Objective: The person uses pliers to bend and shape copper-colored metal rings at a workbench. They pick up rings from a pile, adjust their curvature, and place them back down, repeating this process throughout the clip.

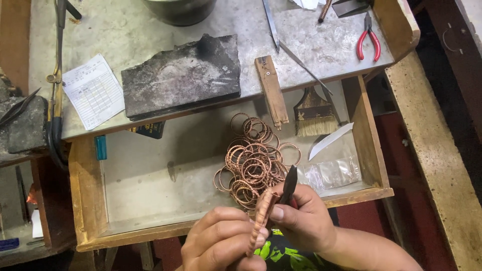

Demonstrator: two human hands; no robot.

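At the bottom centre my left hand (221, 241) grips a stack of copper rings (261, 221), seen edge-on. My right hand (306, 216) holds dark pliers (290, 181) whose jaws point up, right beside the top of that stack. Behind both hands, in the open wooden drawer (88, 200), lies a pile of loose twisted copper rings (253, 160).
On the bench top lie a charred grey block (183, 75), a paper form (94, 90), a wooden strip (271, 90), metal files (271, 22) and red-handled pliers (368, 40). The drawer also holds a flat brush (314, 113), a white paper slip (331, 140) and a clear plastic bag (331, 173).
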